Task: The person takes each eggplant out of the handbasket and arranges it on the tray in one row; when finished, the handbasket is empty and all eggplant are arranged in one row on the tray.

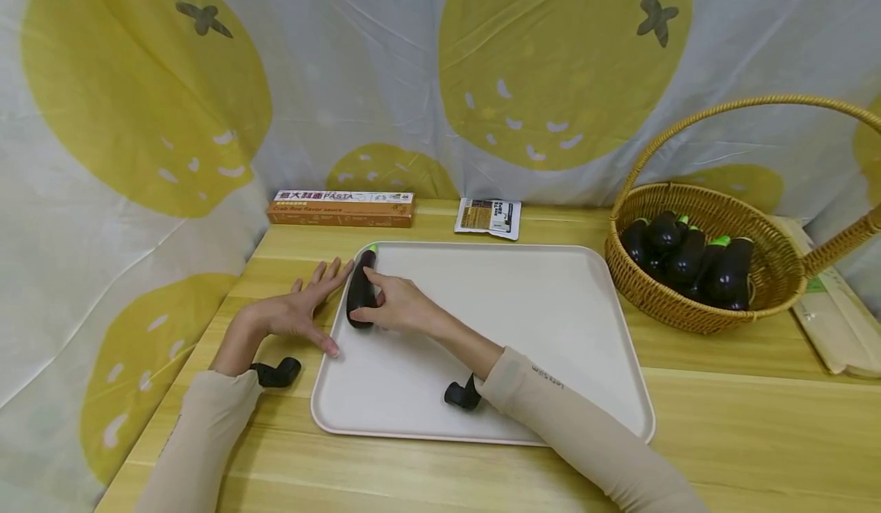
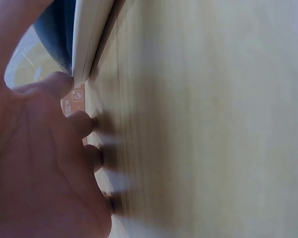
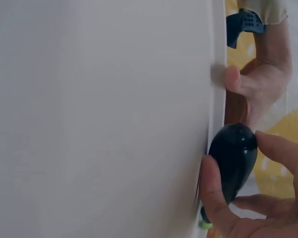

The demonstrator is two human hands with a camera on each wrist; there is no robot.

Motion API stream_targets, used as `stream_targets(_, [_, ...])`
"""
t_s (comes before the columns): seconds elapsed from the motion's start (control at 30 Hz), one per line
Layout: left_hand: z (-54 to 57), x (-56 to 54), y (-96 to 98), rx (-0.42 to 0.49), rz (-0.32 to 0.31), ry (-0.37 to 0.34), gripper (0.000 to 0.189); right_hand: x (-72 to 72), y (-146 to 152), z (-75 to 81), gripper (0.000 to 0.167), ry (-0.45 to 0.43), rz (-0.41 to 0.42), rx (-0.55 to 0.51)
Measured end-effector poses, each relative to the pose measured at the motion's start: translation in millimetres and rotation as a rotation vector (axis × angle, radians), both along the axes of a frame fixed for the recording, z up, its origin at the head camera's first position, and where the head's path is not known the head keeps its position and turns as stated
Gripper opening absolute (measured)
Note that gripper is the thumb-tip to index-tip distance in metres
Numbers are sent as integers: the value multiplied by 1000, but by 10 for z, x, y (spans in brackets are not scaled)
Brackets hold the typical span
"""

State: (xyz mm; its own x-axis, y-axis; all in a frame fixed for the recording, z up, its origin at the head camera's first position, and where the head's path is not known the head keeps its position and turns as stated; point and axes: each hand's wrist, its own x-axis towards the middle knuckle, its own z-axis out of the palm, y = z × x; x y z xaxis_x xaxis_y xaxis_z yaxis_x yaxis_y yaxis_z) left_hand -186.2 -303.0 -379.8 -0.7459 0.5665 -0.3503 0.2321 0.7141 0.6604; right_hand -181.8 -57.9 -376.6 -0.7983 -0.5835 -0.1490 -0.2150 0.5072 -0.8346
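A dark eggplant (image 1: 361, 290) with a green stem end lies along the left edge of the white tray (image 1: 495, 322). My right hand (image 1: 402, 304) holds it between thumb and fingers; the right wrist view shows the eggplant (image 3: 233, 153) pinched near the tray's rim. Fingers spread, my left hand (image 1: 296, 313) is at the tray's left rim, its thumb and a fingertip at the edge. In the left wrist view the left hand (image 2: 39, 148) has its fingers against the tray side and over the wooden table.
A wicker basket (image 1: 688, 306) with a tall handle holds several eggplants (image 1: 688, 257) at the right. Behind the tray lie a pasta box (image 1: 340, 211) and a small packet (image 1: 489, 217). Beside the basket is a beige package (image 1: 843, 322). A patterned curtain (image 1: 372, 77) closes off the back.
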Motion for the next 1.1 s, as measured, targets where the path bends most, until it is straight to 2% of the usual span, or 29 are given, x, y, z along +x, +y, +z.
stream_targets(0.5, [-20, 8, -2, -11, 6, 4, 144, 12, -6, 15, 83, -23, 8, 10])
stream_targets(0.7, [-33, 5, -17, -37, 9, 24, 144, 23, 77, 80, 83, 9, 45, 53])
stream_targets(0.9, [-37, 10, -19, -42, 11, 42, 144, 37, 404, 244, 81, 74, 100, 107])
stream_targets(1.1, [-34, 22, -8, -24, 4, 55, 144, 90, 1049, 526, 77, 150, 93, 118])
